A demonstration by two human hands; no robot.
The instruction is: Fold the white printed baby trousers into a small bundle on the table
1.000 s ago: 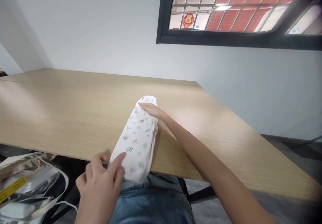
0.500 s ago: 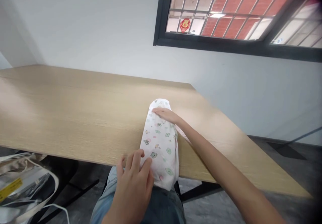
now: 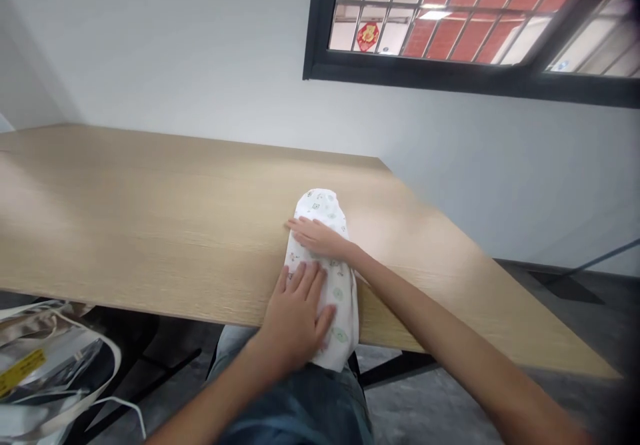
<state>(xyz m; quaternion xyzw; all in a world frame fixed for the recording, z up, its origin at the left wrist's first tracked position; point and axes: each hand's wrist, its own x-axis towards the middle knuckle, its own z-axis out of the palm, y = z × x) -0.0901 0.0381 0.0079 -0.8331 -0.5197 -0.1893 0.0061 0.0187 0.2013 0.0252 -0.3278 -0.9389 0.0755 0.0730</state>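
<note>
A long folded piece of white fabric [image 3: 341, 305], printed with small green and pink animal figures, lies on the wooden table [image 3: 165, 231]. Its near end hangs past the front edge over my lap; whether it is a garment or a plain cloth I cannot tell. My right hand [image 3: 320, 237] rests flat across the upper part, fingers stretched to the left, their tips reaching the fabric's left edge. Lower down, my left hand [image 3: 299, 311] presses flat on the fabric with fingers pointing away from me. Both palms are face down, covering part of the print.
At lower left stands a bag with pale straps [image 3: 113, 358], holding a yellow-labelled packet [image 3: 23, 371]. A white wall [image 3: 200, 51] with a dark-framed barred window [image 3: 400, 71] rises behind the table. The table's right edge slants toward me.
My left hand has moved forward and right from the fabric's left edge, and its curled fingers now lie flat. The right hand has slid slightly left and toward me.
</note>
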